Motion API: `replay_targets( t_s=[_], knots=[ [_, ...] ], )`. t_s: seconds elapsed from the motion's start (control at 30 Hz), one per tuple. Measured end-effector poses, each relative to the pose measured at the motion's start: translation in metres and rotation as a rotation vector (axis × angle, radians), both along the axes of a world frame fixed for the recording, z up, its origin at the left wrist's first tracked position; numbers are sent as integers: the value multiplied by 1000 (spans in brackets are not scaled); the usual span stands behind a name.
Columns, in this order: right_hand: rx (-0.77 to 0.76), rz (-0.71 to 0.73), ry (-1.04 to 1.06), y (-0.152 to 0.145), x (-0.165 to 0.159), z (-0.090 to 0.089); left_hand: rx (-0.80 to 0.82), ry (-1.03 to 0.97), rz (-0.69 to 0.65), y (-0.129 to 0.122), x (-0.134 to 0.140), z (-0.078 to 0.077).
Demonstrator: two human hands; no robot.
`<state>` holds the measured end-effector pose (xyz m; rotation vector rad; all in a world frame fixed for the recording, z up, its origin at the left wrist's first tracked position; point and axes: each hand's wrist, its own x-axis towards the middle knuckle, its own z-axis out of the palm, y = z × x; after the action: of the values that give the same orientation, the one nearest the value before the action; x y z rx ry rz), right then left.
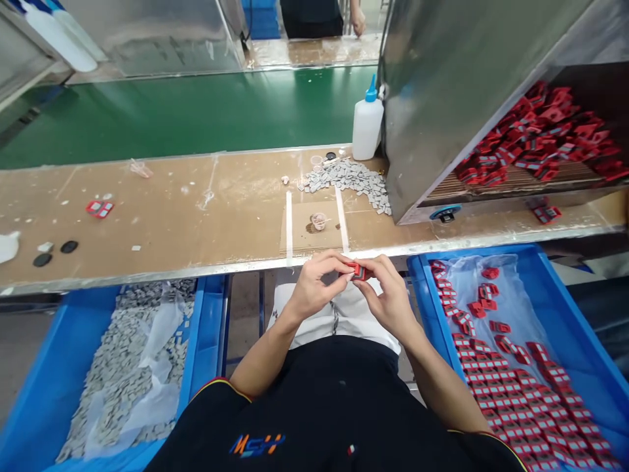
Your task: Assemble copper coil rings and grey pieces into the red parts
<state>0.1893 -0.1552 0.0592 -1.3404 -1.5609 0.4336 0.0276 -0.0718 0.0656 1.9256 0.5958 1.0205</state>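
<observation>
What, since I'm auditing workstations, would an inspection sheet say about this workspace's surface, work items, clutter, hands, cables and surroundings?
Surface: brown bench with whitish marks.
Work items: small red piece in hand; grey pieces heaped on bench; right blue tray holds red pieces, left blue tray grey ones.
Clutter: black discs, plastic scrap.
Hands: left fingers and right fingers hold the small red piece between them.
Cables: thin dark line beyond the bench may be one; unclear.
Surroundings: green surface, white bottle, another person's hand.
</observation>
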Motion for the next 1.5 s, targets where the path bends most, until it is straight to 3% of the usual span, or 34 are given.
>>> replay_targets(
  t_s=[0.17, 0.3, 0.67, 0.77, 0.9, 1.0, 1.13, 1.37, 1.5],
  knots=[
    [-42, -21, 72, -4, 0, -7, -53, 57, -48, 0, 0, 0],
    [-54, -9, 16, -3, -4, -8, -103, 57, -58, 1, -6, 0],
    [-45, 176, -80, 21, -1, 8, -21, 20, 8, 11, -21, 0],
    [-105, 198, 27, 33, 4, 0, -74, 37, -4, 17, -20, -5],
    [-197, 104, 410, 39, 5, -24, -272, -63, -37, 24, -5, -23],
    [-252, 36, 578, 37, 4, -39, -310, -73, -26, 28, 7, -37],
    [-226, -109, 481, 34, 12, -39, -235, 0, -18, 33, 16, -42],
    [-257, 20, 323, 46, 29, -28, -313, 23, -92, 39, 17, -39],
    [-177, -6, 308, 48, 24, -30, -183, 41, -63, 40, 15, -38]
  ],
)
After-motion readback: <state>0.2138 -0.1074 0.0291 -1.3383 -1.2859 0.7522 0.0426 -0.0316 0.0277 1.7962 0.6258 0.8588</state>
